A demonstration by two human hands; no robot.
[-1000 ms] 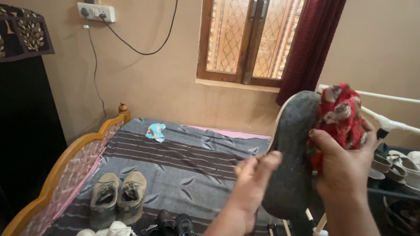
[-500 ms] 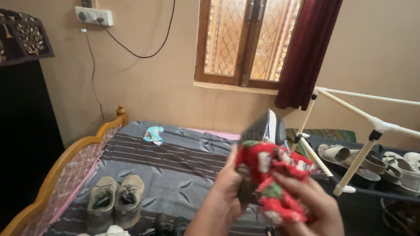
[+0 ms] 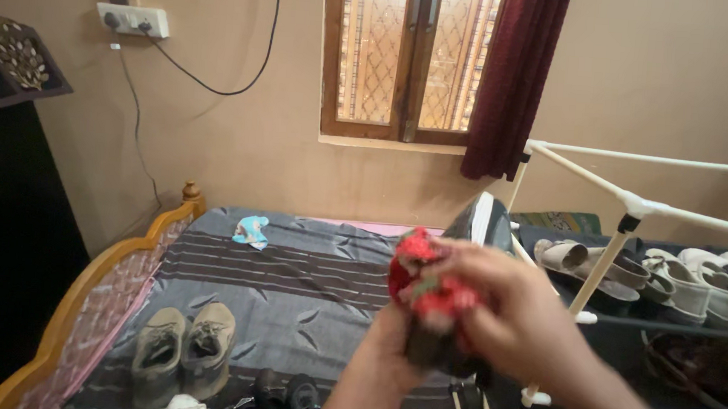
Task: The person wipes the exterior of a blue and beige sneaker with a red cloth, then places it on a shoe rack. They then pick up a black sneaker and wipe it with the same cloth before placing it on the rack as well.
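right hand (image 3: 510, 313): closed on red patterned cloth (image 3: 426, 290), pressed against dark shoe (image 3: 464, 237)
left hand (image 3: 397, 335): grips the shoe from below; fingers mostly hidden
shoe position: held mid-air over the bed (image 3: 307, 286), beside white shoe rack (image 3: 637, 206)
progress: wiping judged underway; shoe not yet set down
pending: olive sneakers (image 3: 183, 350) untouched on the bed

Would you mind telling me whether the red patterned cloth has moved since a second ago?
Yes. The red patterned cloth has moved left and down, away from the white rack pole, and is now in front of the striped bed.
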